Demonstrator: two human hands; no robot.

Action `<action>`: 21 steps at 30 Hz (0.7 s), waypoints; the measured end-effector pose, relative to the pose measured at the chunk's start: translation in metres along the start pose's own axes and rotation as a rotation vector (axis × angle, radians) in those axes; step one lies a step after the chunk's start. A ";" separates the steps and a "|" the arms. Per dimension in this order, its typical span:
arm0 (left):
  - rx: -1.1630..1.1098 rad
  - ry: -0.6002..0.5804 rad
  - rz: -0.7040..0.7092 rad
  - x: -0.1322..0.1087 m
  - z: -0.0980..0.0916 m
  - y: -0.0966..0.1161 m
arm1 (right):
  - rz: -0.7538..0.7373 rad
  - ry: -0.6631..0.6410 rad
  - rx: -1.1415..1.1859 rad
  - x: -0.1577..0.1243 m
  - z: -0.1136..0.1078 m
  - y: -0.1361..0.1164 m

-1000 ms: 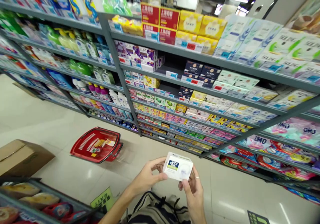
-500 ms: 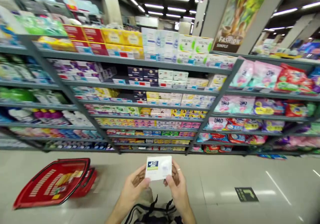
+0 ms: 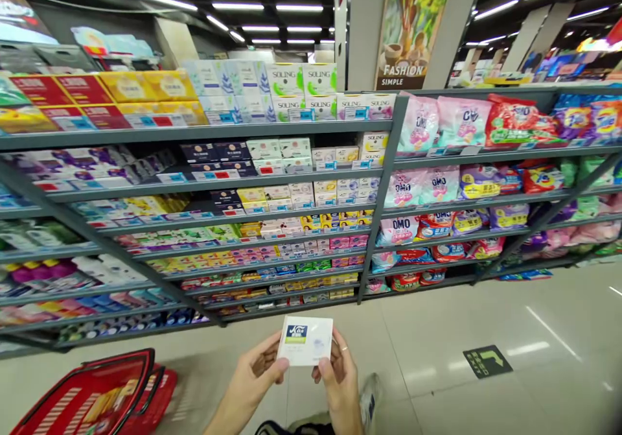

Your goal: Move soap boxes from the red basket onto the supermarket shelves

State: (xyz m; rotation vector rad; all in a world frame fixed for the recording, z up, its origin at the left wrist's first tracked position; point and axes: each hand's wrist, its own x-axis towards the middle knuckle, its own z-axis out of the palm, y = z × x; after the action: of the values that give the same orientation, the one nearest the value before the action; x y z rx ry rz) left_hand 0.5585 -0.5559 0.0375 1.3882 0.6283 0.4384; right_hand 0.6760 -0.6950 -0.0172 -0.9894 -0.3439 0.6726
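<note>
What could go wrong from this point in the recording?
The white box is held by its ends between the left hand and right hand, so it might slip if either grip loosens. The red basket at the person's left could be bumped when stepping that way.

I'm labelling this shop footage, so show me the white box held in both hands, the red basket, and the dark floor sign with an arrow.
White box [image 3: 307,344]: head view, middle of its printed face.
Red basket [image 3: 109,372]: head view, inner side of its wall.
Floor sign [image 3: 487,362]: head view, middle of its surface.
</note>
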 end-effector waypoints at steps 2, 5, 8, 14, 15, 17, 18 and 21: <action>0.004 -0.062 0.001 0.011 0.016 -0.002 | -0.017 0.040 -0.002 0.005 -0.013 -0.008; 0.010 -0.166 -0.019 0.029 0.042 -0.004 | -0.055 0.108 -0.017 0.016 -0.037 -0.027; 0.033 -0.199 -0.017 0.045 0.062 -0.003 | -0.067 0.143 -0.025 0.030 -0.055 -0.043; 0.015 -0.115 0.002 0.070 0.082 -0.006 | 0.000 0.113 -0.051 0.066 -0.069 -0.058; -0.001 -0.107 0.004 0.075 0.086 -0.008 | 0.007 0.104 -0.069 0.072 -0.073 -0.060; -0.035 -0.106 0.009 0.085 0.097 -0.011 | 0.013 0.090 -0.102 0.084 -0.082 -0.063; -0.059 -0.094 0.015 0.089 0.104 -0.012 | 0.012 0.089 -0.117 0.089 -0.088 -0.064; -0.146 -0.050 0.028 0.101 0.128 -0.009 | -0.015 0.099 -0.153 0.104 -0.107 -0.069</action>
State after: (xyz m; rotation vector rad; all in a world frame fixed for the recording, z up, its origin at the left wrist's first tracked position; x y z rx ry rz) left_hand 0.7170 -0.5916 0.0210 1.2665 0.5261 0.4618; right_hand 0.8377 -0.7215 -0.0167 -1.1605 -0.3186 0.5871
